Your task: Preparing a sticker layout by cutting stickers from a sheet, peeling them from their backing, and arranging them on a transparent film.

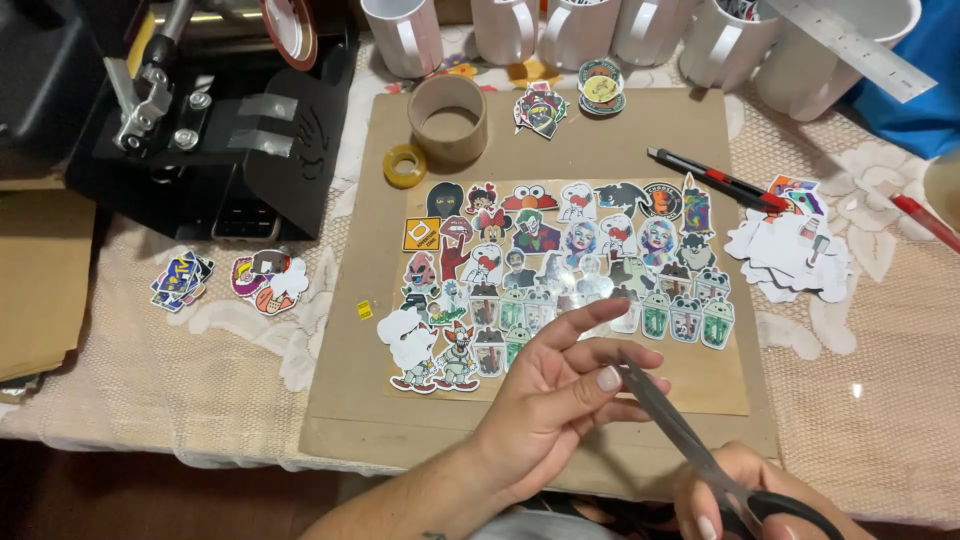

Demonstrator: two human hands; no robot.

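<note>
Now: left hand (555,395) open, fingers (600,352) spread, palm up, holding nothing. Scissors (680,430) gripped in right hand (735,495); blade tips touch left fingertips. Sticker sheet (560,270) just beyond fingers.

Six white mugs (402,35) are counted along the far edge. One pair of scissors (690,440), one red-and-black utility knife (715,180), one metal ruler (850,45) and one black mug press (200,110) are seen. Two tape rolls are counted: a cardboard core (448,118) and a small yellow roll (404,166). Two hands are seen. The die-cut stickers (560,265) are too many to be counted exactly.
</note>
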